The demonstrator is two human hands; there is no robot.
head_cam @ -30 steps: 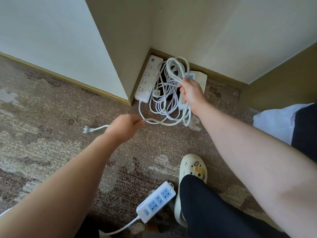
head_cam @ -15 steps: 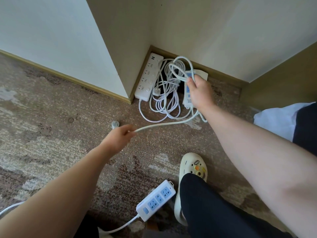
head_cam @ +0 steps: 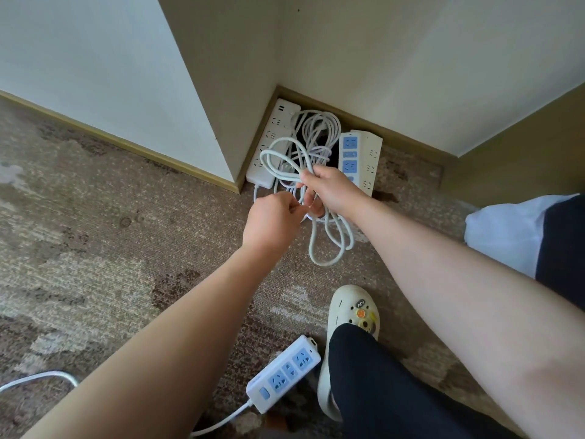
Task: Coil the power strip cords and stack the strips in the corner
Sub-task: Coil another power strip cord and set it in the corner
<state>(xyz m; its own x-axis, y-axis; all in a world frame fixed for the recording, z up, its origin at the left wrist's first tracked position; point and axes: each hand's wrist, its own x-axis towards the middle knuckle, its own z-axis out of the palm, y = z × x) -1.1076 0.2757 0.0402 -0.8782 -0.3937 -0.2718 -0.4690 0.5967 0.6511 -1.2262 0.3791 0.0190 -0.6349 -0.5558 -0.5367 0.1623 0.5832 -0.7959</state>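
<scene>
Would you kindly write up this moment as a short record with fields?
setting: carpet by a wall corner
right hand: grips the looped white cord
left hand: pinches the same cord
in the corner: long white strip, blue-socket strip, cream strip
not yet stacked: small blue-socket strip near the shoe

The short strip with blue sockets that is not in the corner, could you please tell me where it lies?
The short strip lies on the carpet at the bottom centre of the head view, just left of the shoe.
</scene>
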